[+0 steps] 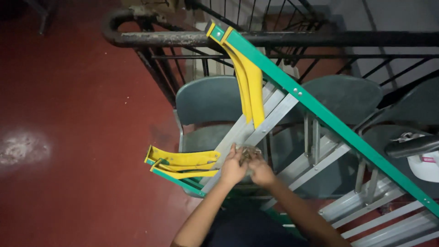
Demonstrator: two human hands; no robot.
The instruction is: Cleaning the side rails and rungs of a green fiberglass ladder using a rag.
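A dark red floor (68, 91) fills the view from 7 to 11 o'clock, glossy, with a pale worn patch at 9 o'clock. Across the top, from 11 to 3 o'clock, runs a black metal railing (320, 39) with a scuffed handrail and thin bars. Below it stand grey-green chairs (208, 98), one at centre and others toward 2 and 3 o'clock. A white cap (425, 167) rests on the seat at 3 o'clock.

A folded stepladder (320, 114) with green side rails, grey metal steps and yellow braces lies tilted across the chairs, from 12 o'clock down to 4 o'clock, its lower rail end near 7 o'clock.

Both hands meet just below centre, at a grey step of the ladder. The left hand (232, 168) and right hand (260, 171) touch each other, their fingers curled together around a small dark object (249, 152) that sits at their tips, toward 12 o'clock from the knuckles, against the step. What the object is cannot be told; it is dim and mostly covered. The yellow brace lies just beside the left hand at 9 o'clock.
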